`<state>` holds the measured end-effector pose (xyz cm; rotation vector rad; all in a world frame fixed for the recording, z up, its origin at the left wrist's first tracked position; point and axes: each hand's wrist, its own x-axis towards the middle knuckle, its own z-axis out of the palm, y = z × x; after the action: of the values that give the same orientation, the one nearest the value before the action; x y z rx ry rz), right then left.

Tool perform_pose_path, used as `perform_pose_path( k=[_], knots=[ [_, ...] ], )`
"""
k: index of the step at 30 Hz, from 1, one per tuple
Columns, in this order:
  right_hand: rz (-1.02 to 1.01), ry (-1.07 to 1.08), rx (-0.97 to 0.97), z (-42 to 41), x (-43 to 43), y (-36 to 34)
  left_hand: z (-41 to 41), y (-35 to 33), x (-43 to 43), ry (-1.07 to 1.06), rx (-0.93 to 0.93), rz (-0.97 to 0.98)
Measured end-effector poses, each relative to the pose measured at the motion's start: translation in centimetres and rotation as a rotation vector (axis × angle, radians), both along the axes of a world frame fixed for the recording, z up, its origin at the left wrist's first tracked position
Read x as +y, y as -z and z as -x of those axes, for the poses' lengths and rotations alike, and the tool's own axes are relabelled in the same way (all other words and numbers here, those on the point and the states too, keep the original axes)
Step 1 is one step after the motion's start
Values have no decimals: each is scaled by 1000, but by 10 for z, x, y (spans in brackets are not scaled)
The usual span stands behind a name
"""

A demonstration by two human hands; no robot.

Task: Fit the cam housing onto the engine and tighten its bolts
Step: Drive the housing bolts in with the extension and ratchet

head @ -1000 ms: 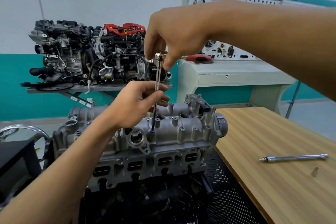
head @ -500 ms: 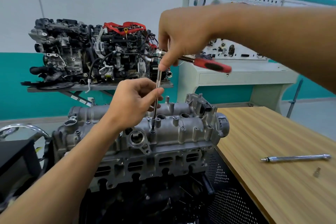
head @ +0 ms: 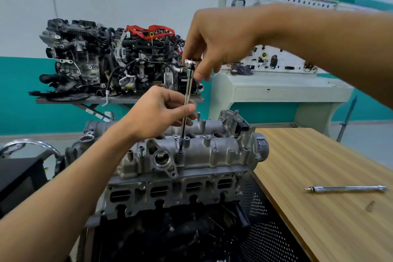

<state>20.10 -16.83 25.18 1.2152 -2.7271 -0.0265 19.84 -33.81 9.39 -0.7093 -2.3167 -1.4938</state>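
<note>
The grey cam housing sits on top of the engine in the middle of the view. A slim chrome extension bar stands nearly upright, its lower tip on a bolt near the housing's front edge. My left hand pinches the bar's shaft between thumb and fingers. My right hand holds the ratchet head at the bar's top; the ratchet's handle is hidden behind this hand.
A wooden table stands right of the engine with a loose chrome extension bar on it. Behind are a display engine on a stand and a grey training console. A black perforated stand holds the engine.
The ratchet's red handle, which stuck out to the right half a second ago, has swung out of sight behind my right hand. My left hand stays on the bar.
</note>
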Motion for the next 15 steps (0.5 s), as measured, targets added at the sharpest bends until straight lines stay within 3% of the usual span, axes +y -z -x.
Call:
perform_pose_path(
  k=[3, 5, 7, 12, 15],
  knots=[
    [-94, 183, -13, 2, -1, -7, -2, 4, 14, -241, 244, 16],
    [-116, 272, 1, 3, -7, -6, -2, 3, 19, -290, 332, 44],
    [-128, 256, 5, 2, -11, -7, -1, 0, 17, -211, 262, 55],
    [-172, -38, 153, 1, -13, -9, 2, -16, -5, 56, 35, 125],
    [-200, 47, 94, 5, -19, -11, 2, -13, -4, -17, 92, 118]
  ],
)
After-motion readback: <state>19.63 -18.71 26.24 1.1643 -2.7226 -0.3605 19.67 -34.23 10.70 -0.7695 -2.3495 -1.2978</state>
